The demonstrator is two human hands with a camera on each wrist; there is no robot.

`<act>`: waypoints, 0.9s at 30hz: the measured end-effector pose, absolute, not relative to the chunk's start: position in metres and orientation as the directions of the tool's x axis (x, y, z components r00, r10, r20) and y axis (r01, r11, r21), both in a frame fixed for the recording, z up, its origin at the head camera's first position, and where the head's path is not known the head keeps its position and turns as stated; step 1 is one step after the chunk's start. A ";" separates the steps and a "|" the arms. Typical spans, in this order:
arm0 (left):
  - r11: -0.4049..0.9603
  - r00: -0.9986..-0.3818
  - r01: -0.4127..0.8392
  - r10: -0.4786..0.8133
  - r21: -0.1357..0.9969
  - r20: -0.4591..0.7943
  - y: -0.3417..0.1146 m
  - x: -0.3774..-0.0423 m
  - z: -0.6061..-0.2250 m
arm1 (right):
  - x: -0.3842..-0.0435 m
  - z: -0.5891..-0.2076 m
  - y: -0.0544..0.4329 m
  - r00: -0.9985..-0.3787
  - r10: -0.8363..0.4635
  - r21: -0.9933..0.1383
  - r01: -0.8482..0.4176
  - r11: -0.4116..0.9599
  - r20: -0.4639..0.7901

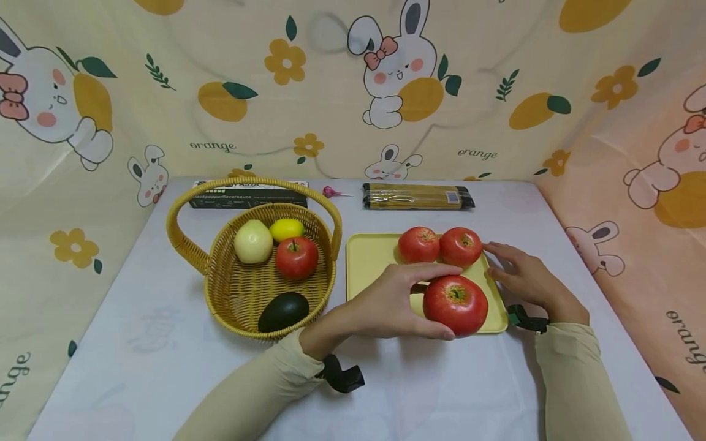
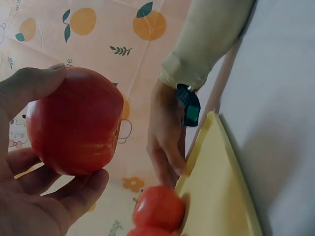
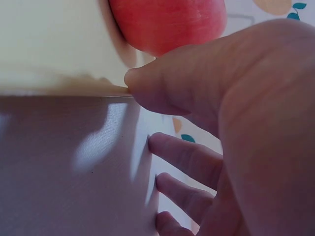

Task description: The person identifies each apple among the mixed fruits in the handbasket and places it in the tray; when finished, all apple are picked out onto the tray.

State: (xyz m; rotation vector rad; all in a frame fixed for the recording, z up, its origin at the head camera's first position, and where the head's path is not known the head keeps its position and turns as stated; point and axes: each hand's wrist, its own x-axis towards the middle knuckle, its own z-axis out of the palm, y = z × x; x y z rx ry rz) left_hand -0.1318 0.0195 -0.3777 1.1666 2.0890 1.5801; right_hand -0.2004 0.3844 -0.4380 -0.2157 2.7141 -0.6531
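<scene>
While the left hand (image 1: 380, 306) is gripping an apple (image 1: 455, 306), the right hand (image 1: 521, 280), fingers spread, is touching the tray (image 1: 365, 263). Perhaps it is steadying this.

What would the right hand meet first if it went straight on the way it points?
Likely the tray, its rim at the thumb; then perhaps an apple. Exact depth is unclear.
</scene>
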 end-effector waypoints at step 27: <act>0.371 -0.741 0.389 0.670 0.843 0.047 0.088 -0.158 -0.422 | -0.199 -0.438 0.385 -0.935 -0.244 -0.474 -0.099 0.875 -0.256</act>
